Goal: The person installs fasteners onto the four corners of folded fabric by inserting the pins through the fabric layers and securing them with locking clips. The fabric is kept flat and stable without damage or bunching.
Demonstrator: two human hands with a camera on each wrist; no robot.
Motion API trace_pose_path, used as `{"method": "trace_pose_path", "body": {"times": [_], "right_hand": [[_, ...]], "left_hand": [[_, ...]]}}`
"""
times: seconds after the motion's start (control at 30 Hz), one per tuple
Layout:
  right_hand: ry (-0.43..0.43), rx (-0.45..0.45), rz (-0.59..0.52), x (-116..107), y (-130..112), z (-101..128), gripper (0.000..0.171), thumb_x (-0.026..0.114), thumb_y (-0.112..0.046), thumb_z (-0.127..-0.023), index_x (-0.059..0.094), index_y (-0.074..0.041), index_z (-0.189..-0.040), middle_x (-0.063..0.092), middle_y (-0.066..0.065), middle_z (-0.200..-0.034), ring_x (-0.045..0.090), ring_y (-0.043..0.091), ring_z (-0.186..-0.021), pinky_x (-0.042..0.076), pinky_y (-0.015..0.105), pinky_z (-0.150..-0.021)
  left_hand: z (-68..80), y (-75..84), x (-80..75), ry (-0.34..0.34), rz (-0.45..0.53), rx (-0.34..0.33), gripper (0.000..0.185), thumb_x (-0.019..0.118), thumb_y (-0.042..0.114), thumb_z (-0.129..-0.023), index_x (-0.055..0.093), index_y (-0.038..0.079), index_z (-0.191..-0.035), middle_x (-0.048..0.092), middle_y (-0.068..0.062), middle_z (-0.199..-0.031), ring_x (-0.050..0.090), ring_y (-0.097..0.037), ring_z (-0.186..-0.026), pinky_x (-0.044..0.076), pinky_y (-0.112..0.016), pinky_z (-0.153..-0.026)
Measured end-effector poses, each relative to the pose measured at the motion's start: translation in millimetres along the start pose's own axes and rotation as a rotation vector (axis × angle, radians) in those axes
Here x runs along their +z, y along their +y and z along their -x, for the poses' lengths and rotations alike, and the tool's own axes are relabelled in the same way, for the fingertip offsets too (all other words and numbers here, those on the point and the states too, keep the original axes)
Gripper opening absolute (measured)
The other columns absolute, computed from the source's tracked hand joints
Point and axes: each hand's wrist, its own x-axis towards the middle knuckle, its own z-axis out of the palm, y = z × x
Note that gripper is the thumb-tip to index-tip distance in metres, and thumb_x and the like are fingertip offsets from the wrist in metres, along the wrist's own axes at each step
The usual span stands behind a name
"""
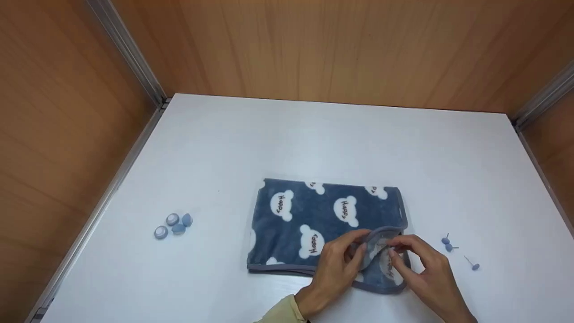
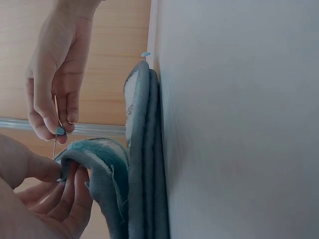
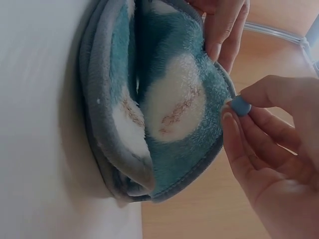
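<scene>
A folded blue blanket [image 1: 329,215] with white bear heads and the word "Happy" lies on the white table. My left hand [image 1: 336,264] pinches its grey-blue bound edge and lifts the near right corner off the layers below. In the left wrist view the thumb is on one side of that edge and the fingers are curled under the other. My right hand [image 1: 428,269] pinches a pin between thumb and fingertips, right at the raised edge. The pin's blue head [image 3: 240,106] shows in the right wrist view; its thin shaft [image 2: 55,147] appears in the left wrist view.
To the right of the blanket lie three blue-headed pins [image 1: 449,247], their shafts pointing different ways. Several small round blue caps [image 1: 178,229] sit together on the left of the table [image 1: 314,139]. Wood-grain panels [image 1: 341,49] enclose the back and sides.
</scene>
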Motion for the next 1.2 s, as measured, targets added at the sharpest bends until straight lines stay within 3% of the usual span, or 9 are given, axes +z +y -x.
{"method": "trace_pose_path", "body": {"times": [0.07,0.17,0.33,0.57,0.7,0.97,1.2], "right_hand": [[-0.092,0.062,0.037,-2,37,16,0.036,0.076,0.016,-0.082,0.070,-0.005,-0.109,0.070,0.004,-0.098,0.067,0.010,-0.089,0.049,0.011,-0.084],[-0.125,0.062,0.018,0,63,26,0.035,0.078,0.012,-0.082,0.071,-0.006,-0.112,0.071,0.002,-0.102,0.068,0.011,-0.090,0.051,0.013,-0.083],[-0.092,0.113,0.027,4,59,26,0.040,0.079,0.016,-0.078,0.068,-0.006,-0.109,0.069,-0.006,-0.099,0.066,0.007,-0.085,0.051,0.013,-0.079],[-0.111,0.134,0.014,4,58,25,0.064,0.079,0.015,-0.081,0.060,-0.006,-0.138,0.072,-0.007,-0.099,0.066,0.008,-0.082,0.050,0.014,-0.077],[-0.117,0.126,0.051,2,61,26,0.054,0.081,0.011,-0.081,0.070,-0.012,-0.128,0.072,-0.010,-0.102,0.066,0.007,-0.082,0.050,0.017,-0.072],[-0.132,0.074,0.080,1,64,27,0.051,0.083,0.009,-0.079,0.072,-0.015,-0.122,0.071,-0.010,-0.107,0.066,0.005,-0.083,0.051,0.016,-0.074],[-0.112,0.021,0.103,1,67,29,0.053,0.086,0.009,-0.074,0.074,-0.016,-0.119,0.072,-0.010,-0.101,0.066,0.004,-0.082,0.051,0.014,-0.074]], "left_hand": [[2.5,-18.1,1.3,-0.059,0.016,0.008,0.024,0.063,0.003,-0.101,0.070,0.007,-0.124,0.075,-0.003,-0.104,0.061,0.001,-0.070,0.050,-0.016,-0.059],[4.0,-28.0,1.7,-0.098,0.053,0.043,0.026,0.060,0.009,-0.105,0.069,0.010,-0.128,0.075,-0.001,-0.109,0.062,0.003,-0.075,0.052,-0.015,-0.063],[4.9,-26.0,2.9,-0.095,0.046,0.032,0.026,0.062,0.005,-0.103,0.071,0.010,-0.126,0.074,-0.001,-0.105,0.062,0.002,-0.074,0.052,-0.013,-0.064],[4.6,-25.6,2.2,-0.100,-0.036,0.077,0.022,0.064,0.005,-0.101,0.075,0.011,-0.120,0.074,0.001,-0.101,0.058,0.005,-0.076,0.048,-0.010,-0.066],[5.0,-26.3,2.8,-0.110,-0.038,0.087,0.021,0.063,0.005,-0.102,0.074,0.011,-0.118,0.074,0.000,-0.104,0.060,0.005,-0.079,0.049,-0.010,-0.068],[5.2,-26.2,3.0,-0.136,-0.013,0.047,0.016,0.063,0.009,-0.103,0.073,0.009,-0.116,0.074,-0.002,-0.104,0.065,0.003,-0.082,0.051,-0.010,-0.068],[5.6,-26.0,2.0,-0.131,-0.065,0.102,0.015,0.065,0.008,-0.101,0.075,0.009,-0.113,0.074,-0.001,-0.100,0.063,0.004,-0.082,0.049,-0.009,-0.068]]}}
